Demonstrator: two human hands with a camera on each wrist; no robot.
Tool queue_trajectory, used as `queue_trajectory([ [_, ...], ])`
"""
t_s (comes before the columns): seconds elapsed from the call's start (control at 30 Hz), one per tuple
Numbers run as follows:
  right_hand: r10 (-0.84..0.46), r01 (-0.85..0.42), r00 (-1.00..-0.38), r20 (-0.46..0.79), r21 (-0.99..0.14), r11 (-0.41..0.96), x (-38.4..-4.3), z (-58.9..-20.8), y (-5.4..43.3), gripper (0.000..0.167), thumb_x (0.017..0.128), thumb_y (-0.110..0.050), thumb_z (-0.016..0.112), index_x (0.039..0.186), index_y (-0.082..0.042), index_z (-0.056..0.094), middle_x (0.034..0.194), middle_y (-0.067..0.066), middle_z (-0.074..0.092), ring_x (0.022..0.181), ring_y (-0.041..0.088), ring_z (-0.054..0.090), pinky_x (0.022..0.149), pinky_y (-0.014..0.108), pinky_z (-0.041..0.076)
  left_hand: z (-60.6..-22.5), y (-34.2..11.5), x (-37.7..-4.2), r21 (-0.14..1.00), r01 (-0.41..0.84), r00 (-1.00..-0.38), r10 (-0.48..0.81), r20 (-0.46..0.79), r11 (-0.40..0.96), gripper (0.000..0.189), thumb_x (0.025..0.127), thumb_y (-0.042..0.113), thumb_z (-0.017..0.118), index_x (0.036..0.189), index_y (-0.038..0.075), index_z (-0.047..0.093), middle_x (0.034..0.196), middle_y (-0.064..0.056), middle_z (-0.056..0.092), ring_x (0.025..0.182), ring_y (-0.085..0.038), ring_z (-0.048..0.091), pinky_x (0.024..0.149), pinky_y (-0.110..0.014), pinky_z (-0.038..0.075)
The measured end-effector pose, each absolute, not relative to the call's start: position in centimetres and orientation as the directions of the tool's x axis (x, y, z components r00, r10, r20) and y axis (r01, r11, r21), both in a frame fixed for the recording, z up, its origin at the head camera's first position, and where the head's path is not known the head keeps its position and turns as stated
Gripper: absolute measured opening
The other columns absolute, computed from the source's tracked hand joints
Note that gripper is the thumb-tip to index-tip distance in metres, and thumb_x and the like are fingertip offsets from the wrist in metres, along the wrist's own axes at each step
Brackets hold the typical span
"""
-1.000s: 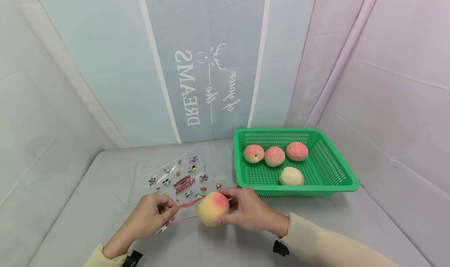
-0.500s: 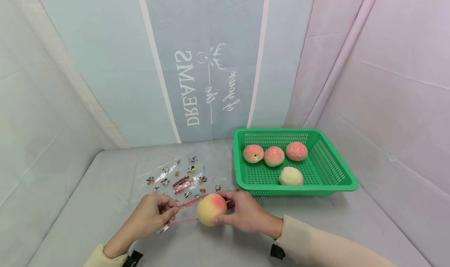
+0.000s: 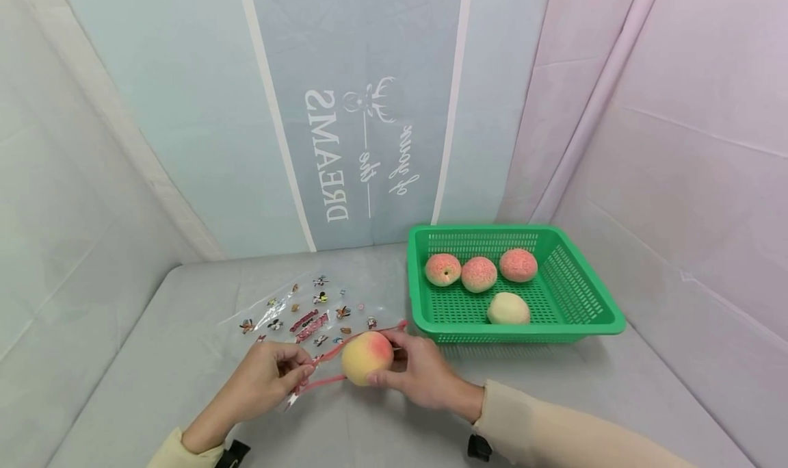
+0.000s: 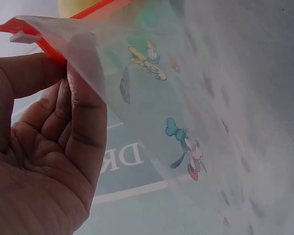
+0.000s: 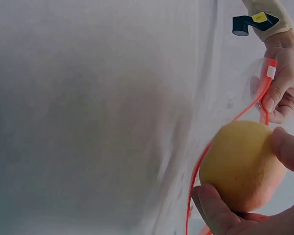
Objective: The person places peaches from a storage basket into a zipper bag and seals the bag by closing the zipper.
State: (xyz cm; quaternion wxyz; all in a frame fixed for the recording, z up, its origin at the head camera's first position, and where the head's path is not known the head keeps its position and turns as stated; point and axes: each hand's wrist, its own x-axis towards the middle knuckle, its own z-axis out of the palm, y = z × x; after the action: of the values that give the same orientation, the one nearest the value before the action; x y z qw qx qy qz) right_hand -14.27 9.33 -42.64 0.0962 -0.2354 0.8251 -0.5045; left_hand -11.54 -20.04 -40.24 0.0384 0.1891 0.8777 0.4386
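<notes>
My left hand (image 3: 269, 379) pinches the red-edged corner of a clear zip bag (image 3: 308, 328) printed with small cartoon figures. In the left wrist view, a white slider (image 4: 25, 37) sits on the red zip strip beside the thumb and forefinger. A yellow peach (image 3: 363, 362) with a pink blush is gripped between the thumb and fingers of my right hand (image 3: 427, 375). It stands at the bag's mouth, between the two parted red strips, as the right wrist view also shows. The far end of the bag's opening is partly hidden behind the right hand.
To the right stands a green plastic basket (image 3: 523, 329). It holds several more peaches: pink speckled ones, such as this pink peach (image 3: 479, 275), along the back and a pale peach (image 3: 508, 309) near the front. Grey cloth (image 3: 591, 399) covers the table, with fabric walls around it.
My right hand has moved the peach slightly left and away from me. The bag's printed part has shifted left, and the red strips stand wider apart. My left hand has kept its place.
</notes>
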Motion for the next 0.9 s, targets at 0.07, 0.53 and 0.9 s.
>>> queue_trajectory([
  [0.07,-0.469,-0.288,-0.878,0.090,-0.883,0.370,-14.3,-42.8,9.1,0.064,0.084,-0.031,0.087,0.137,-0.006,0.061,0.125,0.007,0.068,0.105,0.015,0.069,0.087,0.031,0.058,-40.3,-20.0,-11.5,0.786,0.315,-0.920,0.374,0.116,0.532,0.013,0.094,0.006,0.074,0.082,0.010,0.073,0.066,0.006,0.063,0.054,-0.003,0.055,0.046,-0.023,0.047],
  [0.53,-0.424,-0.374,-0.892,0.156,-0.782,0.499,-14.5,-43.3,7.7,0.071,0.082,-0.035,0.088,0.140,-0.006,0.059,0.130,0.006,0.067,0.112,0.013,0.065,0.092,0.033,0.055,-40.8,-19.8,-11.5,0.755,0.391,-0.896,0.407,0.179,0.527,0.010,0.093,0.005,0.075,0.084,0.010,0.074,0.066,0.010,0.062,0.054,0.001,0.052,0.045,-0.022,0.045],
  [0.9,-0.430,-0.415,-0.886,0.176,-0.715,0.562,-15.1,-43.5,7.0,0.071,0.082,-0.038,0.088,0.139,-0.007,0.060,0.127,0.004,0.069,0.114,0.013,0.062,0.095,0.032,0.053,-41.0,-19.2,-11.4,0.676,0.515,-0.847,0.433,0.308,0.527,0.026,0.090,0.000,0.076,0.078,0.021,0.068,0.064,0.013,0.059,0.053,0.005,0.049,0.042,-0.019,0.044],
])
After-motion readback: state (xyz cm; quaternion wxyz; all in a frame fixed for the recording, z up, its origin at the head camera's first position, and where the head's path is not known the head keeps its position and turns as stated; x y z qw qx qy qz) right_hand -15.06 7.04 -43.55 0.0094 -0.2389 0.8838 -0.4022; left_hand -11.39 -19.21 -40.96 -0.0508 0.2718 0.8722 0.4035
